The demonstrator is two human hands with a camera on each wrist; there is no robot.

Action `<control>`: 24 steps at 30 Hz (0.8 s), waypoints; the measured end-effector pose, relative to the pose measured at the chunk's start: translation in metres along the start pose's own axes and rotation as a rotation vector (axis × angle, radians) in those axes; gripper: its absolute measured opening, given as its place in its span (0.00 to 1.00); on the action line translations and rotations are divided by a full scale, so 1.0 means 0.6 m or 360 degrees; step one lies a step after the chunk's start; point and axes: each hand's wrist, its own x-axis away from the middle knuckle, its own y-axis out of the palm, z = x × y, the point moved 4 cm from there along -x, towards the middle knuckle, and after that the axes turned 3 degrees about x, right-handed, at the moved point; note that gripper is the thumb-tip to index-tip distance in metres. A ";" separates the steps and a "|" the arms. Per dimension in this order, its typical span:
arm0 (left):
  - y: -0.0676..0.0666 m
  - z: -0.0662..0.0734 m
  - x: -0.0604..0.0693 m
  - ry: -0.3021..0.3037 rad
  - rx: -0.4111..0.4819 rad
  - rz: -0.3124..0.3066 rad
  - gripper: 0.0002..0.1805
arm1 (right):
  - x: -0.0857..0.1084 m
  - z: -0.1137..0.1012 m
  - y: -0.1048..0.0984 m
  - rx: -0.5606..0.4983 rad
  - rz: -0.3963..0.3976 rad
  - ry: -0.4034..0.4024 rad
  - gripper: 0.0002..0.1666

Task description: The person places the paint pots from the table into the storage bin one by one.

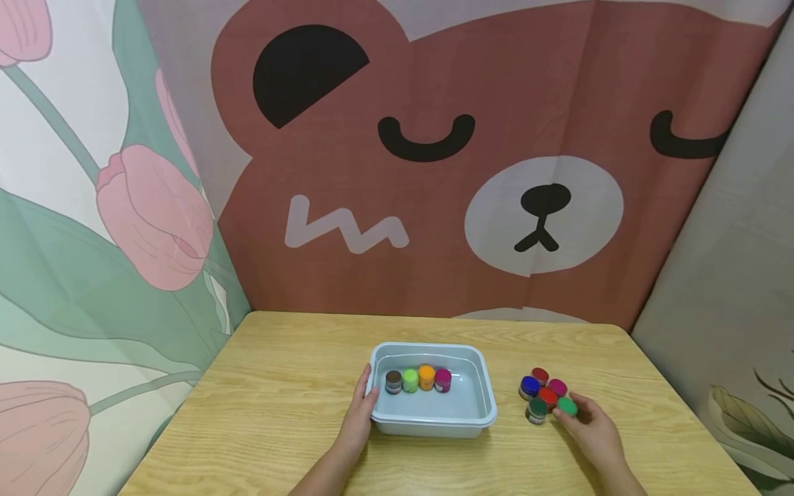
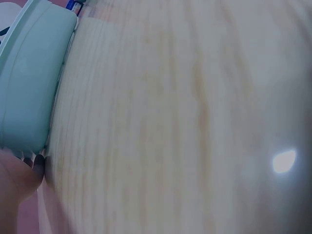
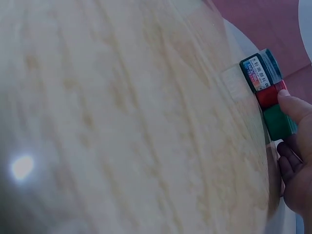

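Note:
A light blue plastic tub [image 1: 434, 428] stands on the table. In it, toward the back left, a row of small paint jars has brown [image 1: 393, 381], light green [image 1: 411, 380], orange [image 1: 426, 377] and magenta [image 1: 443, 379] lids. My left hand [image 1: 358, 420] grips the tub's left side, thumb at the rim and fingers along the outer wall. To the right of the tub, my right hand [image 1: 592, 430] pinches a green-lidded paint jar [image 1: 567, 407] between thumb and fingers. In the right wrist view, that green jar [image 3: 278, 123] sits beside a red one [image 3: 267, 96].
Around the pinched jar cluster other paint jars: dark green [image 1: 536, 411], blue [image 1: 529, 387], magenta [image 1: 557, 388] and two red ones [image 1: 548, 397]. The wood-grain table [image 1: 298, 386] meets a bear-print cloth [image 1: 347, 282] behind and a tulip-print cloth [image 1: 155, 220] at left.

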 end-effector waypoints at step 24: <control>0.000 0.000 0.000 -0.0025 0.0015 -0.0003 0.32 | 0.011 -0.025 -0.019 -0.0202 0.0028 0.0063 0.49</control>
